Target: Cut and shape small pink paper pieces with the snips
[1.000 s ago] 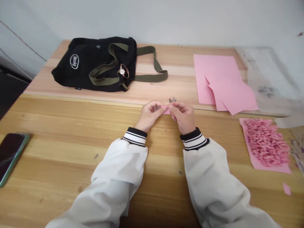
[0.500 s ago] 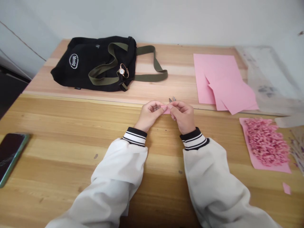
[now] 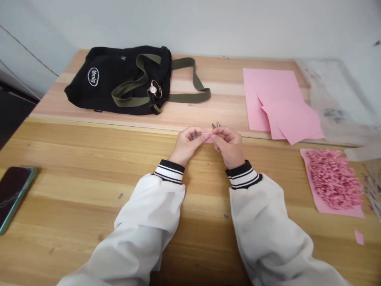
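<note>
My left hand (image 3: 189, 143) and my right hand (image 3: 228, 143) meet over the middle of the wooden table, thumbs and fingers closed on a small piece of pink paper (image 3: 209, 139). Its upper edge looks folded or rolled between the fingertips. Just beyond my right hand, the grey tips of a metal tool, perhaps scissors (image 3: 216, 124), stick out; the rest is hidden behind the hand. To the right lies a heap of pink curled paper pieces (image 3: 335, 178) on a pink sheet.
A black bag (image 3: 98, 91) with green straps lies at the back left, a watch (image 3: 154, 89) on it. Pink paper sheets (image 3: 276, 85) and a clear plastic bag (image 3: 342, 107) are at the back right. A phone (image 3: 14, 186) rests at left, a pink scrap (image 3: 358, 237) at right.
Both hands stay in nearly the same place, still pinching the pink paper. The fingers of my right hand have shifted very slightly; nothing else visibly moved on the table.
</note>
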Demonstrator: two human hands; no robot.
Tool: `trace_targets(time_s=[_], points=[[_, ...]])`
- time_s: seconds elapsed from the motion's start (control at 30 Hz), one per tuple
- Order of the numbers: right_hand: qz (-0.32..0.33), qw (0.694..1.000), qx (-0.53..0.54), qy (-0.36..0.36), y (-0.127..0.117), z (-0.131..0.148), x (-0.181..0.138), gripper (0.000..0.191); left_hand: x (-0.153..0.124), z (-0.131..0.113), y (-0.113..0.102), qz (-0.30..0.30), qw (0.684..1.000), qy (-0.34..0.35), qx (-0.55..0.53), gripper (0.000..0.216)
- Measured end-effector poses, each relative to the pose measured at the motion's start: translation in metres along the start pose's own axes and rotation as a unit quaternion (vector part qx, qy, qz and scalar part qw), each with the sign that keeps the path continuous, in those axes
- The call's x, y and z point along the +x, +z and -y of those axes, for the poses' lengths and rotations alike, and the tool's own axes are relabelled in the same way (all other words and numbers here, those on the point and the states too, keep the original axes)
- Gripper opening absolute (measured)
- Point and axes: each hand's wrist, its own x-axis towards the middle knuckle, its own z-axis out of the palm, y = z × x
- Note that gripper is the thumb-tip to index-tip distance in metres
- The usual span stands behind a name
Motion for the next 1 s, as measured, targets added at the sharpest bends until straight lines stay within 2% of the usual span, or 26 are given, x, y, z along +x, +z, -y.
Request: trace_targets(time_s=[0.5,1.0], points=[[0.013,1.000,-0.001,-0.002,-0.0005,-0.0019,-0.0005,0.026,-0.0003,0.0000,-0.0016,0.000,1.000,0.004,-0.006,0.031],[0.020,0.999,0.024,-0.017,-0.0016,-0.0029,0.0001,0.020,0.0002,0.0008,-0.0032,0.004,1.000,0.007,-0.016,0.029]])
